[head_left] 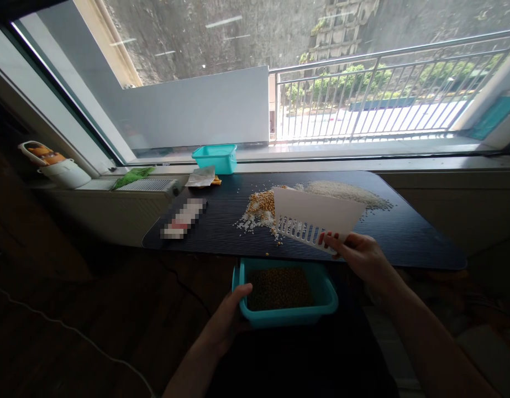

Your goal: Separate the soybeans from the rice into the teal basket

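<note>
My left hand (pixel 232 309) grips the left wall of a turquoise plastic bin (pixel 296 318), its thumb over the rim. Many round tan beans (pixel 279 287), perhaps soybeans, lie inside this bin, below the table's front edge. In my right hand (pixel 358 251) is a white slotted scraper (pixel 316 213), held by its lower right corner above the table. Behind its left edge sits a heap of yellow beans (pixel 261 204) mixed with white grains (pixel 252 221) like rice. A wide pile of white grains (pixel 346 193) spreads farther right, partly hidden by the scraper.
The dark table (pixel 205 229) has rounded corners. A blurred-out flat item (pixel 184 218) lies on its left. At the back stand a second turquoise bin (pixel 216 158) and a paper packet (pixel 200 177). A radiator (pixel 149 185) with a green cloth (pixel 132 176) and a white pot (pixel 64 171) are farther left.
</note>
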A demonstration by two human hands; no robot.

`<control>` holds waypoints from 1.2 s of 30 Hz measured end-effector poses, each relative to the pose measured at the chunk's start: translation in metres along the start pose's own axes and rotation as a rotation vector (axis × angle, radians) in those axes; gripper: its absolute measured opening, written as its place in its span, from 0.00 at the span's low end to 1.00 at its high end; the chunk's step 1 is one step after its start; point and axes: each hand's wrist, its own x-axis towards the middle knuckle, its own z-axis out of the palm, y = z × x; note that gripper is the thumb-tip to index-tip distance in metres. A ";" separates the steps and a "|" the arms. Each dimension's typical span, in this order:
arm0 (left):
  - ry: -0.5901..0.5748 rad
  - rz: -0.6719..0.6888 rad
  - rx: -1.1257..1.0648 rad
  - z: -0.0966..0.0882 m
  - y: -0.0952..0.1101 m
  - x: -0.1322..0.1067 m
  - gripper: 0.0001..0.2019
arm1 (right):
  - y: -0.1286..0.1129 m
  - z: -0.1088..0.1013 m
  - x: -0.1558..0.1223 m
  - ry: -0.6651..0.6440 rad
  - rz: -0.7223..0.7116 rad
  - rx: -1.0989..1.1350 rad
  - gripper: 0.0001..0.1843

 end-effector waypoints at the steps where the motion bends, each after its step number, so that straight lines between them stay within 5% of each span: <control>1: -0.002 0.000 -0.002 0.000 0.000 0.000 0.31 | 0.000 0.002 0.002 -0.001 -0.014 -0.013 0.26; 36: 0.030 0.011 0.007 -0.005 -0.001 0.000 0.30 | -0.005 0.012 0.010 -0.073 -0.043 -0.033 0.25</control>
